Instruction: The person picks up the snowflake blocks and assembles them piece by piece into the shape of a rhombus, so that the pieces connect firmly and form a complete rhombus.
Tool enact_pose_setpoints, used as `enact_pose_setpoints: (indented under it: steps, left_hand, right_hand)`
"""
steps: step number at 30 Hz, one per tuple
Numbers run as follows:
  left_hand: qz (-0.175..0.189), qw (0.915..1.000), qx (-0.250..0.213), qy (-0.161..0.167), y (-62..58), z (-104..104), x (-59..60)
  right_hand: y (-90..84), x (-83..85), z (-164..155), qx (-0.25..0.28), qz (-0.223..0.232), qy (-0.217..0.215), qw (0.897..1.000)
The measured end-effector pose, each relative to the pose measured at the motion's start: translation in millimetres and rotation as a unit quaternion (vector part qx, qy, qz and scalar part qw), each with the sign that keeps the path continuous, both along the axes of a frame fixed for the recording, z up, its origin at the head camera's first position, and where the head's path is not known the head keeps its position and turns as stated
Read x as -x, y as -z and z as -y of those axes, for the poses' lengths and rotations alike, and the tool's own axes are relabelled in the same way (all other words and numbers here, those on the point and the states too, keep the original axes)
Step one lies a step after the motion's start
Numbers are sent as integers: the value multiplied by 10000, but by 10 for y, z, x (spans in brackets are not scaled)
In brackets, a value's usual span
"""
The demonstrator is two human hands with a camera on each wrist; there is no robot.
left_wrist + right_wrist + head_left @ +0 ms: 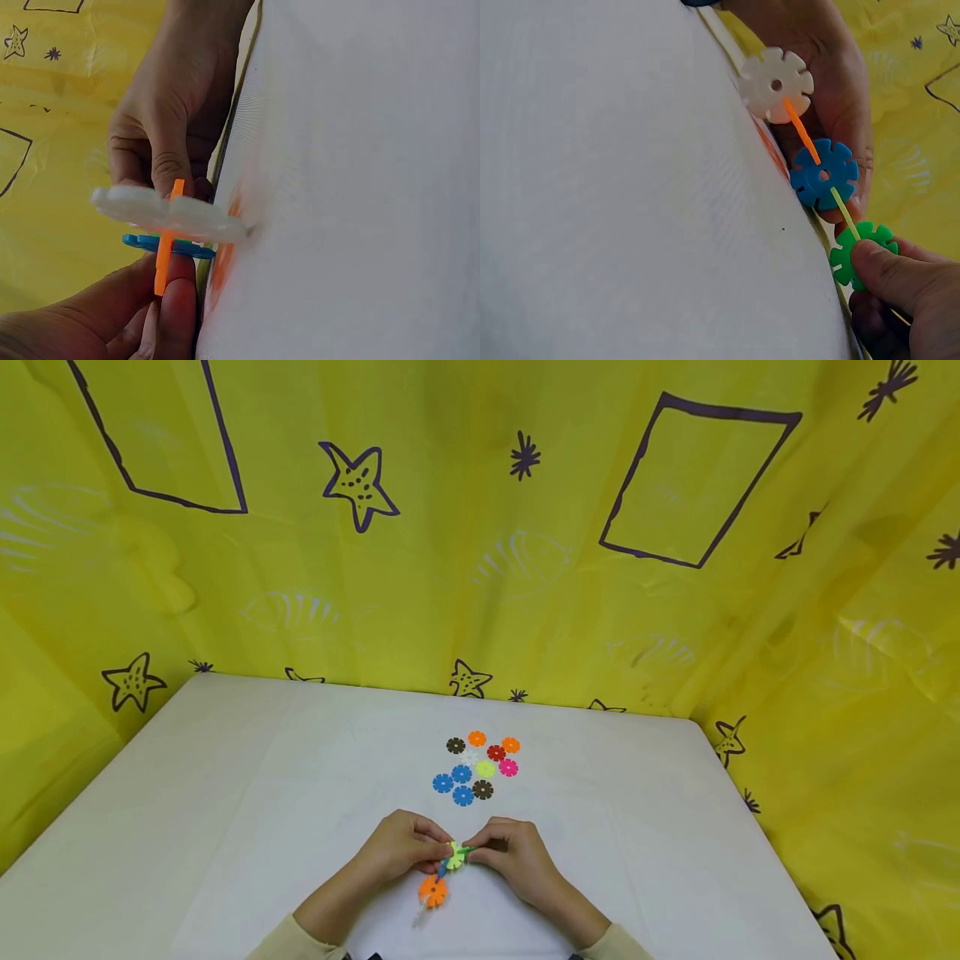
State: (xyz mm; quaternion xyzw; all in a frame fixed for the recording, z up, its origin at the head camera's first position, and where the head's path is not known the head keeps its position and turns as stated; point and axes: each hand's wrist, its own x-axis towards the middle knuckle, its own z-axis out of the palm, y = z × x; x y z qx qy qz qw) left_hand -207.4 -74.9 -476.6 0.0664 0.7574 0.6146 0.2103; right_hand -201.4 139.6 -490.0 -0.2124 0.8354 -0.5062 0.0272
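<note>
Both hands meet near the table's front edge and hold one chain of slotted plastic discs just above the white table. In the right wrist view the chain runs white disc, thin orange disc, blue disc, thin yellow disc, green disc. My right hand pinches the green end disc with its thumb on top. My left hand pinches the orange disc beside the blue one. An orange disc hangs lowest, by the tabletop.
Several loose discs lie in a cluster at mid-table just beyond the hands: blue, brown, orange, red, pink and yellow. A yellow patterned cloth walls in the table at the back and both sides.
</note>
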Motion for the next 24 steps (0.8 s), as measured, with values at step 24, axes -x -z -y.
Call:
enact_pose_setpoints:
  steps: [24]
  left_hand:
    - [104, 9996, 112, 232, -1, 39, 25]
  right_hand:
    - [40, 25, -18, 122, 41, 12, 9999]
